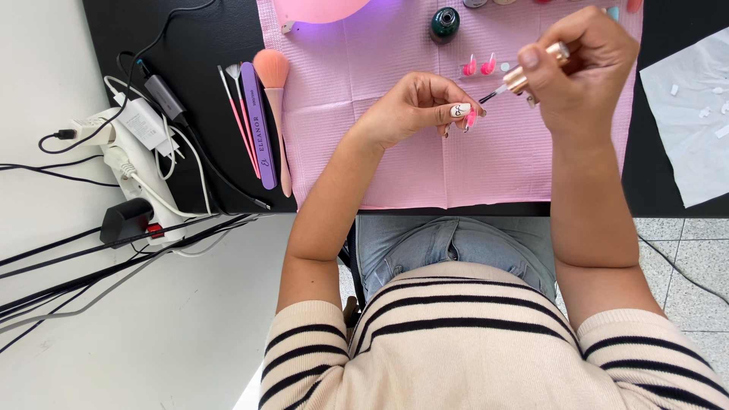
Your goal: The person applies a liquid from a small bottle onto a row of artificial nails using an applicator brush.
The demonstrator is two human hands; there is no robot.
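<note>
My left hand [414,106] hovers over a pink mat [380,163], its fingers pinched on a small pink false nail [470,118]. My thumb carries a white decorated nail. My right hand [585,64] grips a rose-gold polish brush cap [531,72], and the thin brush tip touches the pink nail held in the left hand. Two more pink false nails [478,66] stand on a clear strip just behind the brush.
A dark green polish bottle [445,23] and a lit nail lamp [319,11] stand at the mat's far edge. A fluffy pink brush [275,99], a purple nail file [258,125] and thin brushes lie left. A power strip with cables [129,152] sits far left; white paper [691,121] right.
</note>
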